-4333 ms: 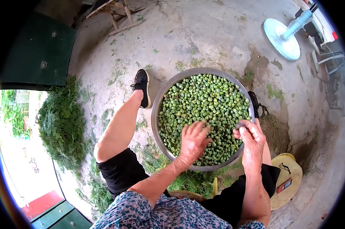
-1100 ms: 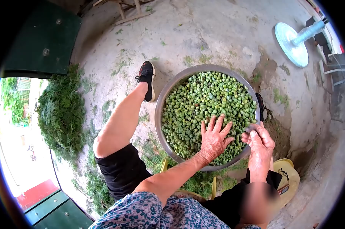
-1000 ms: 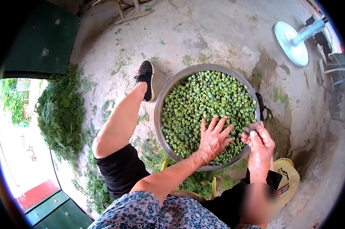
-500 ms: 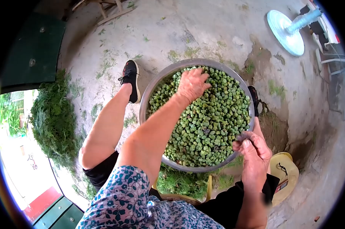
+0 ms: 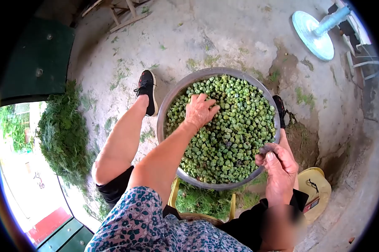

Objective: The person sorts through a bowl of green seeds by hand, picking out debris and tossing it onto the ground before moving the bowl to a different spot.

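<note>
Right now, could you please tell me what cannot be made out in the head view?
All in the head view:
Inside bottom of the metal basin: covered by green pods.
Anything the right hand may pinch: hidden by its own fingers.
Right forearm: smeared by a blurred patch.
Wooden stand: cut off by the top edge.
Small red-edged item: too small to identify.

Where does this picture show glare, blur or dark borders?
Head view: the opening at left is mostly washed out; a soft blur lies on the right forearm; dark borders curve around the picture; left hand and metal basin look fairly sharp.
</note>
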### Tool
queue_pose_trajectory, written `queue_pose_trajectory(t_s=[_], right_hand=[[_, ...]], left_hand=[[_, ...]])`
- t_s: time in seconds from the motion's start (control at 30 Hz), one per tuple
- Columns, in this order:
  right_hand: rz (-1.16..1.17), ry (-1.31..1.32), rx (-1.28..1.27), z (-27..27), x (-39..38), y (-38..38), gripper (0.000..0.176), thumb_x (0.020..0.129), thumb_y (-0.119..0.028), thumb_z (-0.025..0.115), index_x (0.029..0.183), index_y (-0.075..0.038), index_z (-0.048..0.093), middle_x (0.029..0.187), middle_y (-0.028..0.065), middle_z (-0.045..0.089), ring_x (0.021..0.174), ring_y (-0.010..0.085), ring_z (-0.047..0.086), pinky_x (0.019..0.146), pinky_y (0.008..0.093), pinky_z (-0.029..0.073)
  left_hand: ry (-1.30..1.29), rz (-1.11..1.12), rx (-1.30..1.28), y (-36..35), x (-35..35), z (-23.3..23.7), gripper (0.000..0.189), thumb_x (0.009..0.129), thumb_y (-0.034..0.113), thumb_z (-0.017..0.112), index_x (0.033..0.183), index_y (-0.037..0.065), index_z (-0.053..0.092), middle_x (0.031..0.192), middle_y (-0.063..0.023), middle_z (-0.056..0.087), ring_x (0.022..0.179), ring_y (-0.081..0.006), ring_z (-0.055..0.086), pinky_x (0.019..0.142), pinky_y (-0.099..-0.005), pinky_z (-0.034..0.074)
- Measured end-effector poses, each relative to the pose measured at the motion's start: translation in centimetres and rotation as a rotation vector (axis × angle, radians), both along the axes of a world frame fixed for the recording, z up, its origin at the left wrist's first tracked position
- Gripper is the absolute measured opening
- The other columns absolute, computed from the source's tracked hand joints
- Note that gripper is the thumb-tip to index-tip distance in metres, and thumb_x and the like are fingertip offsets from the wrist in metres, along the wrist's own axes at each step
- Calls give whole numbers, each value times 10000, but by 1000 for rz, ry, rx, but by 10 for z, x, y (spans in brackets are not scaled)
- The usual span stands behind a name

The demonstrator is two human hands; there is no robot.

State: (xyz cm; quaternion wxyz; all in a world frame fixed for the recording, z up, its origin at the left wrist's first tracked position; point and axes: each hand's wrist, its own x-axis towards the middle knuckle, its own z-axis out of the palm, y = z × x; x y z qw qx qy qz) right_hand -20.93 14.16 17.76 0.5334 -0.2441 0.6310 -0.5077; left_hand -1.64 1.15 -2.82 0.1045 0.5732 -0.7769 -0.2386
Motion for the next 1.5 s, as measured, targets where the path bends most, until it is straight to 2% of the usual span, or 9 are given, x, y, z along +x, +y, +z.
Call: queue_pose_trajectory(t_s=[0.23,0.37,0.77,1.23,1.27,1.33,1.4,1.43,1.5], right_hand=[[-13,-39,0,-11,3,4,186,875,-54,531,993,73,601,995,72,571,728,139,590,681,260,497],[-5,-30,-36,-12,5,3,177,881,-40,519,992,72,600,986,75,566,724,136,583,664,264,478],[136,9,21,-36,9,0,227,875,-49,559,1074,54,593,926,72,622,754,122,609,689,235,495],[57,310,69,-58,0,21,191,851,-54,532,1004,16,623,859,52,623,656,104,579,595,231,472],[51,321,69,-59,-1,23,193,848,-47,530,1005,16,622,853,52,623,644,105,576,591,233,473],[84,384,91,-64,-6,28,166,844,-39,548,981,9,629,837,40,603,629,106,579,574,238,471],[142,430,142,-63,-8,25,155,854,-35,560,987,18,618,894,31,563,639,104,589,570,230,471],[122,505,102,-63,-5,25,148,809,-46,582,936,-20,653,778,91,652,657,170,620,599,293,485],[292,745,-17,-78,-8,20,159,787,-51,593,931,-31,656,813,135,658,701,247,631,647,327,491]], left_hand=[[212,100,-216,59,8,13,272,827,295,605,1003,95,663,1121,-146,564,986,-361,505,845,-461,416],[163,97,-129,90,10,22,399,864,301,568,1225,132,550,1262,-122,492,1189,-391,408,964,-485,345],[193,-32,-120,110,2,87,393,811,324,629,1169,166,591,1253,-73,509,1211,-307,416,1036,-509,260],[310,-195,117,149,34,122,257,800,257,653,1015,118,685,1331,-164,440,1225,-317,430,1034,-515,298],[337,-172,73,144,42,122,243,805,196,661,1021,87,681,1287,-165,493,1142,-286,525,955,-401,421],[531,41,174,130,53,153,227,807,166,664,1020,87,676,1218,-175,542,1062,-252,577,911,-329,460],[609,122,122,106,71,187,254,839,200,640,1051,60,658,1122,-170,598,1032,-217,582,889,-315,467],[740,260,265,92,77,207,268,854,205,622,1060,36,643,1084,-146,614,997,-200,587,860,-306,471],[930,478,460,62,82,238,290,878,206,590,1074,-6,615,1011,-104,636,938,-165,587,815,-287,469]])
